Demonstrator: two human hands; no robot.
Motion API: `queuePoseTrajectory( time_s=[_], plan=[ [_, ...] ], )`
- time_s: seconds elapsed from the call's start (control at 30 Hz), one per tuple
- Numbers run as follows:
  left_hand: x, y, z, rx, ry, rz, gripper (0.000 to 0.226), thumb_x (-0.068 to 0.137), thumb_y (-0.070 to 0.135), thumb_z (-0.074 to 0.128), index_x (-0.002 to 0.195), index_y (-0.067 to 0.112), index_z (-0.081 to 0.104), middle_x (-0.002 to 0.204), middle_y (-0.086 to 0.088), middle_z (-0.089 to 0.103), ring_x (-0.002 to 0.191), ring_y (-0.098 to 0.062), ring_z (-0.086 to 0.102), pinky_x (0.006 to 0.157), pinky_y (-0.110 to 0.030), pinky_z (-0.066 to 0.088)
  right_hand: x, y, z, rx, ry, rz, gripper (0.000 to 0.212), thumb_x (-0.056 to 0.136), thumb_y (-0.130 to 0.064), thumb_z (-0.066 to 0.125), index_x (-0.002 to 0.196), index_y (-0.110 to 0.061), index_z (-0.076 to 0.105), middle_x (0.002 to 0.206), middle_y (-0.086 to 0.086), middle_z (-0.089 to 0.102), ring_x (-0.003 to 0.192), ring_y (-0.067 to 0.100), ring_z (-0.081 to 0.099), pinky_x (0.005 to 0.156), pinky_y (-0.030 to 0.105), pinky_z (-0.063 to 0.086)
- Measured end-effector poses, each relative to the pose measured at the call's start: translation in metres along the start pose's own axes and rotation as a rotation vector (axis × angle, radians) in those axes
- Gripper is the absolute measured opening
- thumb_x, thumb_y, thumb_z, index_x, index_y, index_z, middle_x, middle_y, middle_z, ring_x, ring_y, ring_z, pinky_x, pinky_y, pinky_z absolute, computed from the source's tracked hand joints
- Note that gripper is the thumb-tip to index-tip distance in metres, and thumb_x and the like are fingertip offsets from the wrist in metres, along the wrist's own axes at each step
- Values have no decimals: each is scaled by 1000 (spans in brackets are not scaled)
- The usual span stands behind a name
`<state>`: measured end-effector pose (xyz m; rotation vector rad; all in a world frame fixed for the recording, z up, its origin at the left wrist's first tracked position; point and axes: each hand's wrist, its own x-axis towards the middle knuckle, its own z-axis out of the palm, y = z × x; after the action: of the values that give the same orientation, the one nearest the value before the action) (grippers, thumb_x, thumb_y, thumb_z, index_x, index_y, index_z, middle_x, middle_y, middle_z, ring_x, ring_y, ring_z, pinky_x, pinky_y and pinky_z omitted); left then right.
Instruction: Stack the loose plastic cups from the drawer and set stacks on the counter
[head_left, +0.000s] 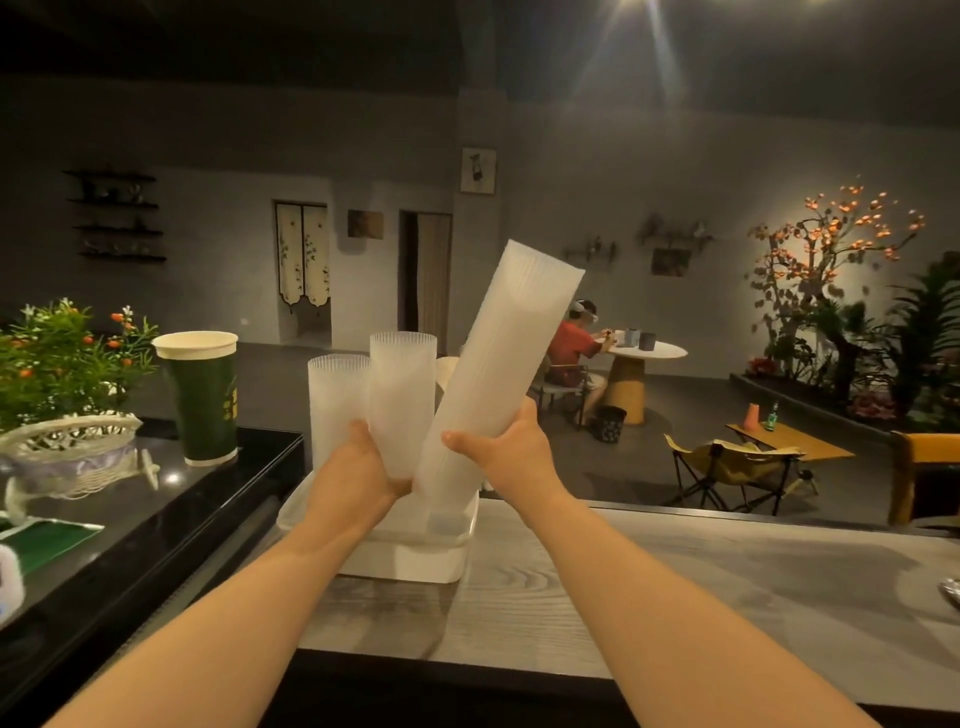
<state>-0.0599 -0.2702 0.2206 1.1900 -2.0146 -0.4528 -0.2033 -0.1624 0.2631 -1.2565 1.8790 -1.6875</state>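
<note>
The tall stack of cups (501, 364), frosted white and finely ribbed, was held above the counter (649, 587), leaning to the right with its open mouth uppermost. The right hand (498, 452) gripped it near the lower end, thumb across the near face and fingers curled round the far side. Its foot met a shorter stack (402, 400) that stood upright just to the left. The left hand (371, 462) wrapped that shorter stack near its base, fingers closed round it. A third stack (332, 400), shorter again, stood touching the left hand's stack on its left side; whether the left hand also held it or it merely stood beside could not be told from this angle.

Below the hands a white lidded container (410, 561) sat on the grey wood-grain counter, and the lower ends of the stacks seemed to be above or against its top, though the hands hid the contact.

To the left, on a glossy black surface (156, 525), stood a large green paper cup (205, 400), a woven white basket (72, 447) and a potted plant with orange berries (62, 358). Well beyond the counter, a seated person in a red shirt (571, 348) was at a round table (644, 353), with a folding chair (727, 467) nearer and a lit tree (831, 244) at the far right.
</note>
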Motion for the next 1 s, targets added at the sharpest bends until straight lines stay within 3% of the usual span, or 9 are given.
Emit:
queuePoseTrajectory(
  time_s=[0.13,0.27,0.4,0.77,1.0],
  plan=[
    [0,-8,3,26,43,9,72,77,35,81,126,9,34,104,-15,64,92,-33,64,71,-39,51,2,11,9,-59,-21,22,86,71,-34,85,136,-20,30,114,-8,49,112,19,53,96,39,51],
    [3,-15,7,30,34,2,63,77,37,80,117,13,38,96,-10,63,86,-28,64,73,-43,56,1,22,18,-143,-79,18,83,71,-35,85,132,-22,32,116,-5,53,114,21,55,97,39,50],
    [3,-23,12,65,1,1,51,78,35,80,106,19,40,97,-4,59,87,-22,60,75,-38,54,5,25,19,-168,-71,22,83,73,-35,84,134,-20,31,118,-3,54,114,21,55,97,39,50],
    [6,-32,20,100,-12,-13,44,80,36,77,100,19,42,96,-3,57,85,-22,57,72,-36,50,-5,46,31,-316,-242,50,87,72,-39,83,138,-23,29,110,-8,48,100,13,48,79,24,43],
    [5,-34,22,113,15,-1,42,81,34,76,100,19,43,101,-4,56,86,-20,56,71,-31,45,-7,50,31,-333,-270,60,89,72,-46,82,140,-27,27,113,-10,48,102,13,49,79,24,43]
  ],
)
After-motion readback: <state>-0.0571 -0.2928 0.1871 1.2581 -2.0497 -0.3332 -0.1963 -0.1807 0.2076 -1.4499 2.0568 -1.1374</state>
